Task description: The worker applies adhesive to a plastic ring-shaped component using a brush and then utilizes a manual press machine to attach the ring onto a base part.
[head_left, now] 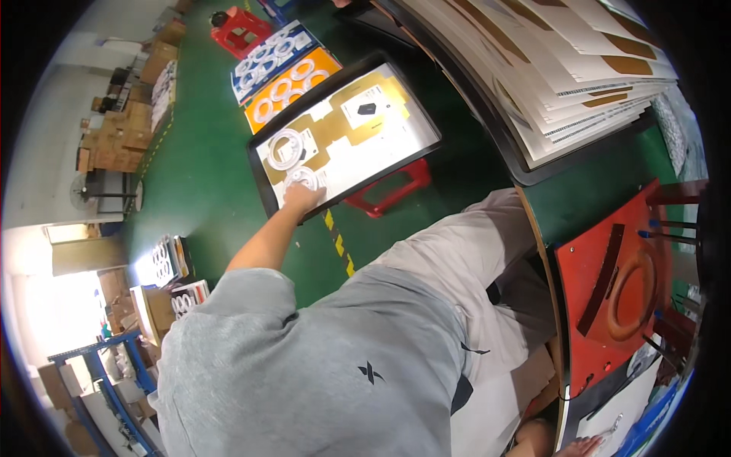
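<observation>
My left hand (303,199) reaches out to a black-rimmed tray (344,199). Its fingers are closed on a white coil (304,177), apparently a wound cable, at the tray's near left corner. Just beyond lies a second white coil (285,150). Under both are flat printed white-and-tan cardboard sheets (364,110), one with a dark device pictured on it. At the lower right edge my right hand (582,447) rests on the bench with its fingers stretched out, beside a white sheet (620,404); part of this hand is cut off.
A red stool (415,179) stands under the tray. Beyond it are an orange tray (327,61) and a blue tray (295,36) of white coils. Stacked cardboard sheets (563,107) fill the upper right; a red plate (601,305) lies on the bench. Cartons (122,133) line the left.
</observation>
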